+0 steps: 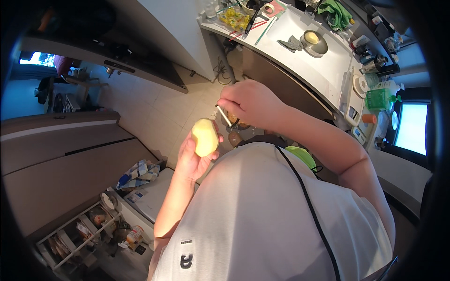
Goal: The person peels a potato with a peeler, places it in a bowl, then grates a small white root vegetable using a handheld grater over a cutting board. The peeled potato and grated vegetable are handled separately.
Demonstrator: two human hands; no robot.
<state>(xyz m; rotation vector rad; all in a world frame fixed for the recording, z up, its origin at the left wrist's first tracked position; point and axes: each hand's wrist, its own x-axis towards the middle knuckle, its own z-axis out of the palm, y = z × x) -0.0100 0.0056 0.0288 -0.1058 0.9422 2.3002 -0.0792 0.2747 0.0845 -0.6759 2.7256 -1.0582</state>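
Observation:
A peeled potato [205,137] rests in my left hand [194,158], its pale yellow surface facing up and my fingers curled around its sides. Just up and to the right, my right hand [251,103] is closed on a peeler [224,116], whose white bar points down, apart from the potato. Partly hidden under my right hand is a container with brownish peelings [242,123], low near the floor. On the white counter, another peeled potato [311,37] lies in a round metal bowl [325,48] with a grey cloth [291,44] beside it.
The curved white counter [299,66] runs along the upper right, holding a tray of yellow-wrapped items [236,19], a green cloth [334,14], bottles and a green soap bottle [379,99]. A storage rack [88,242] stands lower left, near a checked cloth [139,174]. Cables lie on the tiled floor.

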